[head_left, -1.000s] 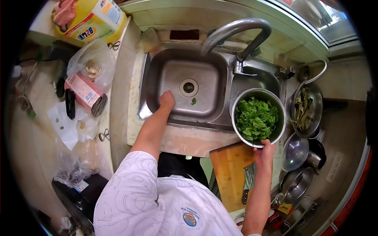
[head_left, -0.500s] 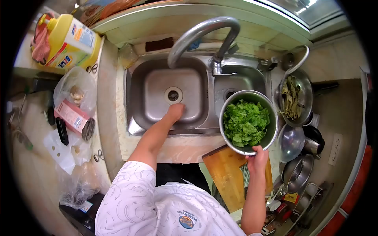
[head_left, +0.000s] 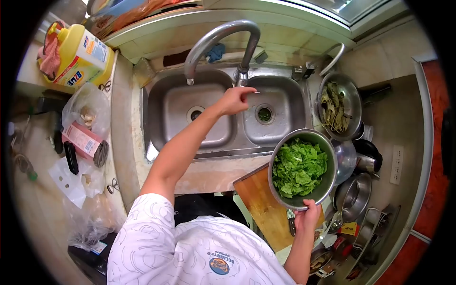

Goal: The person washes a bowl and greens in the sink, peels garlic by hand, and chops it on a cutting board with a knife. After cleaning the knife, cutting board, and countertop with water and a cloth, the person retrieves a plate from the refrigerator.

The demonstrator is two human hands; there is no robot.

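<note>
My left hand reaches over the divider between the two basins, its fingers on the lever of the faucet handle. The curved metal faucet has its spout over the left basin, with a small whitish bit at its tip; I cannot make out a running stream. A metal bowl is held by its near rim in my right hand, thumb over the edge. Chopped leafy greens fill much of it. The bowl hangs above the corner of a wooden cutting board, partly covering a knife.
The double sink lies ahead, with green scraps in the right drain. On the right stand a pan of dried leaves, metal bowls and a dish rack. Left are a yellow jug, plastic bags and a pink canister.
My left hand has left the left basin's drain area and moved up and right to the faucet handle. My right hand has drawn the bowl back from the right basin, toward me.
</note>
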